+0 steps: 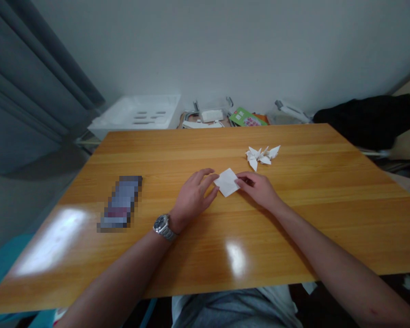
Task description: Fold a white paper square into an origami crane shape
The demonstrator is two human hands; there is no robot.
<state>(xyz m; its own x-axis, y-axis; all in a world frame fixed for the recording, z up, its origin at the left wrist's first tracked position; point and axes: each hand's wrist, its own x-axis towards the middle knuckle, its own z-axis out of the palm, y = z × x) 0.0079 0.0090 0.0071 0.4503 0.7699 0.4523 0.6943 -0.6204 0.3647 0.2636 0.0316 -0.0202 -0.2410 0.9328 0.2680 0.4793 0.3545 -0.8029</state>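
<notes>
A small white square of folded paper (227, 182) is between my two hands, turned with one corner toward me, a faint crease across it. My right hand (258, 187) pinches its right corner between thumb and fingers. At the left corner, the thumb and index finger of my left hand (196, 193) hold the edge, with the other fingers loosely curled. Just beyond my right hand lie several white folded paper pieces with pointed tips (261, 156), grouped closely together on the wooden table (191, 152).
A phone-like object (121, 200), blurred out, lies on the table's left side. Behind the far edge are a white plastic tray (150, 111), a green booklet (246, 117) and assorted small items. Dark cloth (365, 120) is heaped at the right. A grey curtain (30, 73) hangs at left.
</notes>
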